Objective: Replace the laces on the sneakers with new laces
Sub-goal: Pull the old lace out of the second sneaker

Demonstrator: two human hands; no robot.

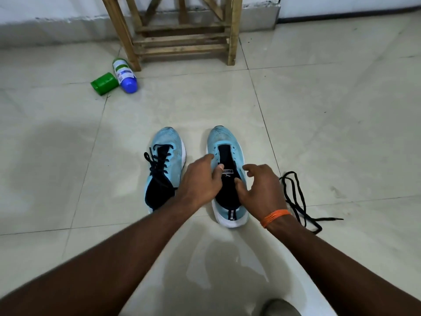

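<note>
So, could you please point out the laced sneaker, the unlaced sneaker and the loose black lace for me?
laced sneaker [169, 140]: head view, on its blue toe.
unlaced sneaker [222, 137]: head view, on its blue toe.
loose black lace [292, 172]: head view, on its far loop.
</note>
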